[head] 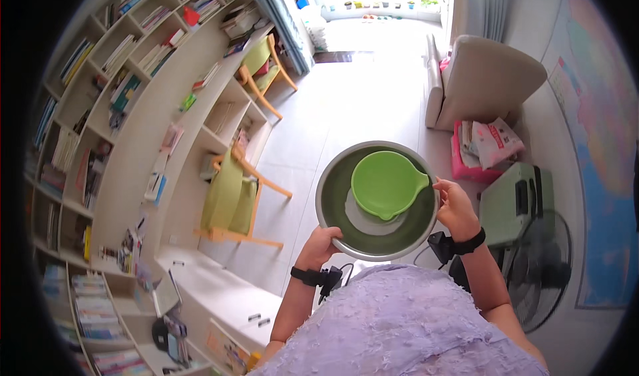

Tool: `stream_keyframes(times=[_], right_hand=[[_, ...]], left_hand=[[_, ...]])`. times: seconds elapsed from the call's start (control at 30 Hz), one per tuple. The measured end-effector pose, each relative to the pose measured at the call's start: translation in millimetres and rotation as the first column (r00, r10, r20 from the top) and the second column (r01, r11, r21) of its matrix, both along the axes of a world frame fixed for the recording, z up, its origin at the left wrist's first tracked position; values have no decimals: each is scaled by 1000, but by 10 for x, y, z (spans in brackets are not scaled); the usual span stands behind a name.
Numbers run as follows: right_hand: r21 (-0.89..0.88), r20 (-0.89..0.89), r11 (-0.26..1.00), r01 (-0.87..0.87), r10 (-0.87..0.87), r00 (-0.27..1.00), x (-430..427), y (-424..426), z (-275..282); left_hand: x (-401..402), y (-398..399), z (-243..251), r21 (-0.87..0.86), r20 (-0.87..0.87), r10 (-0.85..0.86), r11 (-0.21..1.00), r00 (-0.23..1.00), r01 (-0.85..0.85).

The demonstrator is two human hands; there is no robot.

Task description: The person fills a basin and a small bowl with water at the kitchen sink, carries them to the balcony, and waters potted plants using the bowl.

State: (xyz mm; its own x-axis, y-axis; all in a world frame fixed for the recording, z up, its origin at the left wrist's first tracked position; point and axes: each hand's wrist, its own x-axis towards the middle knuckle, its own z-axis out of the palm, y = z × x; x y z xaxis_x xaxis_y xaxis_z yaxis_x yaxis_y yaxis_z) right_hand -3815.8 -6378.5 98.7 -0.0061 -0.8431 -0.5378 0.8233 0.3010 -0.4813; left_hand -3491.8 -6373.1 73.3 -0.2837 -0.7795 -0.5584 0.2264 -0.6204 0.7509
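Both my hands hold a round metal basin in front of my body. My left hand grips its rim at the lower left, with the thumb over the edge. On the right side, my right hand holds the rim near the handle of a green plastic scoop bowl. That bowl lies inside the basin, its handle pointing right and a small spout towards me. Whether my right fingers touch the handle is hard to tell. Black straps with small devices are on both wrists.
Two green chairs with wooden frames stand by the desk and bookshelves on the left. At right are a beige armchair, a pink bin with bags, a green suitcase and a standing fan. Tiled floor lies ahead.
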Motion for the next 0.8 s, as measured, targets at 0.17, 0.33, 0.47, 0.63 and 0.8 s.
stream_keyframes(times=[0.17,0.33,0.47,0.63,0.8], right_hand=[[23,14,999,46,-46,999,-380,-1345,-212],[13,-76,993,120,-119,990,-515,-2651,6],[-29,-43,990,138,-139,989,-722,-3752,6],[-100,-70,991,84,-91,993,-1028,-5073,15],[-125,-75,990,62,-71,995,-1427,-6444,67]], left_hand=[[-224,-1496,-1,24,-42,-92,995,995,93],[-525,-2961,-19,28,-31,-122,992,992,123],[-787,-4113,-33,36,-27,-135,990,990,136],[-1085,-5383,-4,81,-3,-128,988,992,128],[-1503,-6820,33,55,-59,-125,990,990,128]])
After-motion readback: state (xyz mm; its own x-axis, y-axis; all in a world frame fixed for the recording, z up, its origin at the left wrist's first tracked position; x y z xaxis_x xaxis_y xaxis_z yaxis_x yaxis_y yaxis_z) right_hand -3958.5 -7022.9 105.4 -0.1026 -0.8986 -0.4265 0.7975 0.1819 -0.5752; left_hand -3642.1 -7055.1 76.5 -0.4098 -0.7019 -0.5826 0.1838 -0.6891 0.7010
